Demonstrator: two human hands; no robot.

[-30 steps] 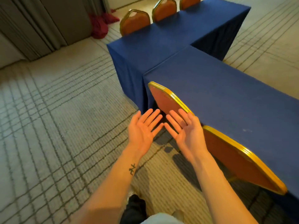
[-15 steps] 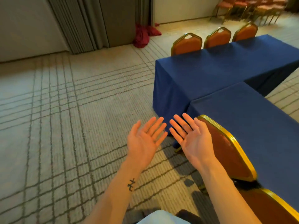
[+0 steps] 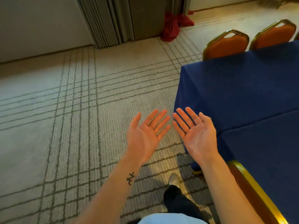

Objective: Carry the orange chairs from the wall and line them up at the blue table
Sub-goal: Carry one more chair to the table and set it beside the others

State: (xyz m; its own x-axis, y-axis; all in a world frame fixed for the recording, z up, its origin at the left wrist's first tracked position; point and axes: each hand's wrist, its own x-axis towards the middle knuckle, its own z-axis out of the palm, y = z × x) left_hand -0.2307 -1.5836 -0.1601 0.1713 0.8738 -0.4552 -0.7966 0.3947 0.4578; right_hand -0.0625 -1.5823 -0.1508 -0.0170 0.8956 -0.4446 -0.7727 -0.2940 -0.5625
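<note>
Left hand (image 3: 145,135) and right hand (image 3: 197,135) wide, palms up, holding nothing, near blue desk (image 3: 242,88); orange chair (image 3: 226,46) behind it.

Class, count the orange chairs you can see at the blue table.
3: left far chair and right far chair behind the blue table; near chair at lower right. Others may be out of frame.
</note>
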